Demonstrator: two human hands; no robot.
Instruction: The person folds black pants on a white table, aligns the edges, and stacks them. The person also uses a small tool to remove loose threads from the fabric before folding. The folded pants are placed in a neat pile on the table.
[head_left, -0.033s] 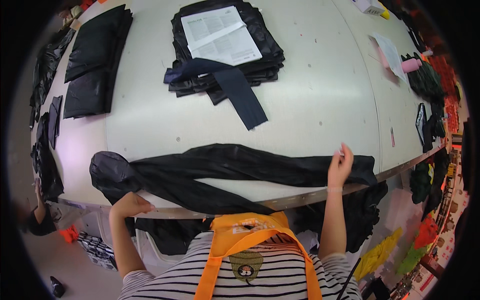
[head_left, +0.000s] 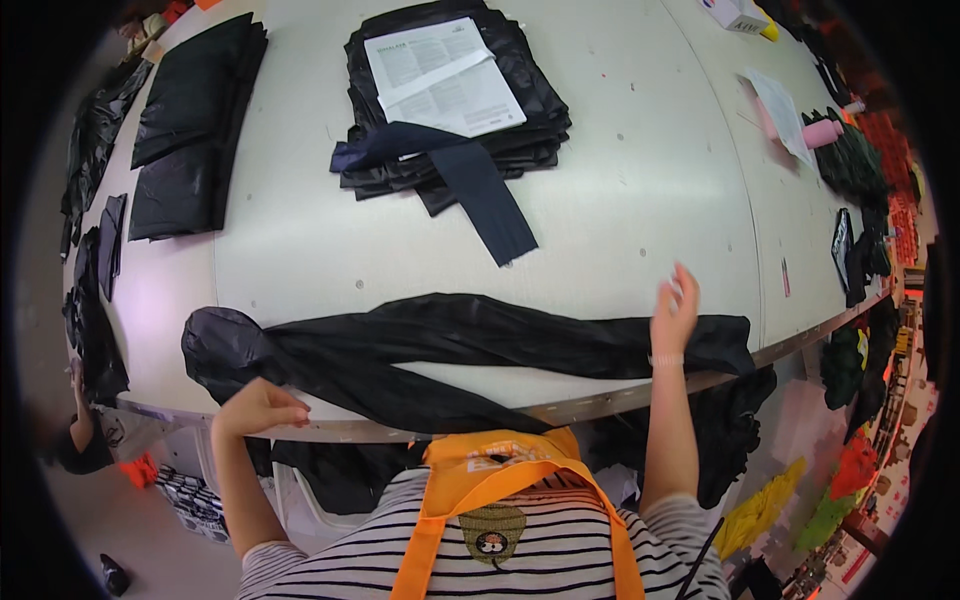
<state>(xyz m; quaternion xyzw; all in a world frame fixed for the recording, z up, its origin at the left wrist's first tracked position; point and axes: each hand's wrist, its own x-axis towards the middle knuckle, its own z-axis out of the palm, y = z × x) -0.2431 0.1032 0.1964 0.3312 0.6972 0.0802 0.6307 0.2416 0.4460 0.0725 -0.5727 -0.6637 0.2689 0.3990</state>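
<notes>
A long piece of black fabric [head_left: 460,325] lies along the table's front edge, bunched at its left end and split into two strips. The lower strip runs to the table edge by my orange apron [head_left: 500,450]. Close to the bunched end is my left hand [head_left: 262,408], its fingers curled and thumb pressed to them. Whether anything is inside that pinch is hidden. Above the right part of the fabric, my right hand [head_left: 675,315] is raised with fingers apart, slightly blurred and holding nothing visible.
A black fabric stack [head_left: 540,85] bears printed sheets [head_left: 440,75] and a navy strip [head_left: 485,205]. Folded black pieces [head_left: 180,190] lie left. At right are a pink thread cone [head_left: 822,133], a paper sheet [head_left: 778,110] and a small slim tool [head_left: 785,278]. Another person's arm [head_left: 80,410] shows far left.
My right hand has risen slightly away from the fabric, its fingers pointing further up. My left hand has shifted a little. The fabric looks the same.
</notes>
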